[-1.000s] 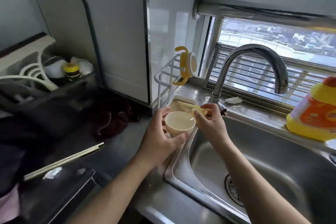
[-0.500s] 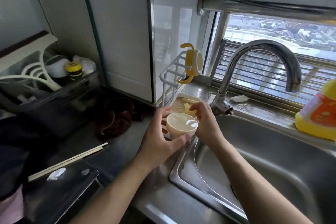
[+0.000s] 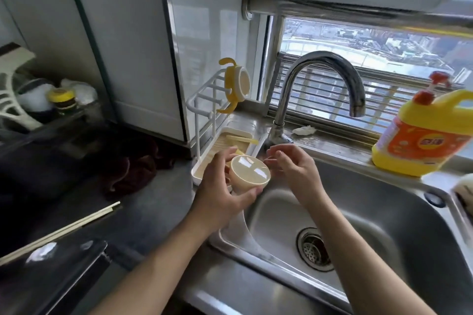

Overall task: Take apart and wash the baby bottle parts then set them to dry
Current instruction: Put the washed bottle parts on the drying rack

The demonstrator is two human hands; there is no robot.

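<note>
Steel sink [image 3: 371, 202] left rim | left hand [image 3: 220, 194] grips cream cup [image 3: 249, 174] above it; right hand [image 3: 294, 169] beside, relaxed, empty

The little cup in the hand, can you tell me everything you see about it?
The cup is small, round and cream-coloured, and looks like smooth plastic. Its wide mouth tilts up toward the camera, with shiny light spots inside. The left hand grips it, fingers behind and thumb under. It is held above the left edge of the sink; the right hand is open, fingertips close to its rim.
</note>
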